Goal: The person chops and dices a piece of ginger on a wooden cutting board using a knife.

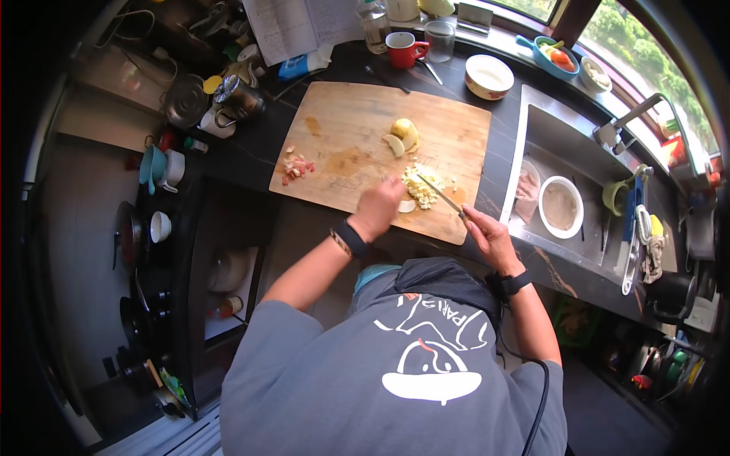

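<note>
A wooden cutting board [342, 114] lies on the dark counter. My right hand [488, 234] is closed round the handle of a knife [441, 193], whose blade reaches over a heap of chopped pale yellow pieces [423, 188]. My left hand [379, 205] is just left of the heap, blurred, and its fingers are hard to make out. A pale slice [407, 207] lies below the heap. Behind it are cut yellow wedges and a rounded piece [404, 128]. Small pink pieces [296, 167] sit at the board's left side.
To the right, the sink [555, 125] holds a white bowl [560, 207]. A patterned bowl [489, 77], a red mug [406, 50] and a glass [439, 41] stand behind the board. At the back left are a metal pot [240, 99] and an open notebook [300, 26].
</note>
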### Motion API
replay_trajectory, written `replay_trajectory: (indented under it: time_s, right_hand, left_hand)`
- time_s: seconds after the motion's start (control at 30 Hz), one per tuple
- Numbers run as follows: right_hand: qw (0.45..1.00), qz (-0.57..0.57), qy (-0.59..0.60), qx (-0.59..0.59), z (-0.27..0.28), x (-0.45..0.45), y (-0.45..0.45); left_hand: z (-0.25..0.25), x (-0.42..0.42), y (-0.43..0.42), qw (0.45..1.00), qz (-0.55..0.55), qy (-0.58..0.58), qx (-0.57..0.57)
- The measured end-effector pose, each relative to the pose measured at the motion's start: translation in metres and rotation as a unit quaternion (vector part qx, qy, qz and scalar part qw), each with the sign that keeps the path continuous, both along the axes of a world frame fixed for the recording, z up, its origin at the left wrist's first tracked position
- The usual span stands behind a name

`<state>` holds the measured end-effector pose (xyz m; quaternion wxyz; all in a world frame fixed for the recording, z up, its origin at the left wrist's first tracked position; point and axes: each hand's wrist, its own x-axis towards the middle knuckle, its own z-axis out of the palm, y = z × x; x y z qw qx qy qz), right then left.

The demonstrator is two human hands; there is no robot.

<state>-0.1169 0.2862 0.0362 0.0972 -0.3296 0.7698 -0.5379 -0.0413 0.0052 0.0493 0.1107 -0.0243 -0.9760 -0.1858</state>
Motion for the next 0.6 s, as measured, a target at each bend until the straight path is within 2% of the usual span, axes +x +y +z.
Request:
replay_trajectory:
  time_s: [0.07, 0.13, 0.27, 0.33, 0.37, 0.5, 0.6]
  right_hand:
    - [0.999, 0.029, 0.016, 0.013, 0.001, 0.002, -0.001]
    - [0.999, 0.033, 0.021, 0.030, 0.007, 0.001, -0.002]
    - [0.997, 0.067, 0.015, 0.035, 0.009, 0.004, -0.009]
    - [0.995, 0.080, 0.035, 0.049, 0.007, 0.006, -0.013]
    - [0.993, 0.088, 0.053, 0.062, 0.007, 0.007, -0.015]
    - [0.986, 0.099, 0.033, 0.127, 0.006, 0.019, -0.028]
    - [0.990, 0.111, 0.063, 0.068, -0.002, 0.027, -0.039]
  left_hand:
    - [-0.006, 0.028, 0.033, 1.000, 0.017, 0.004, -0.008]
    - [-0.016, 0.038, 0.053, 0.996, 0.066, 0.008, -0.063]
    - [-0.027, 0.044, 0.040, 0.996, 0.059, 0.038, -0.063]
    - [-0.026, 0.047, 0.022, 0.998, -0.025, 0.055, -0.024]
    - [-0.026, 0.049, 0.015, 0.997, -0.033, 0.065, -0.014]
    - [-0.022, 0.050, 0.015, 0.996, 0.006, 0.080, 0.027]
    - [-0.024, 0.044, 0.016, 0.994, -0.015, 0.099, 0.040]
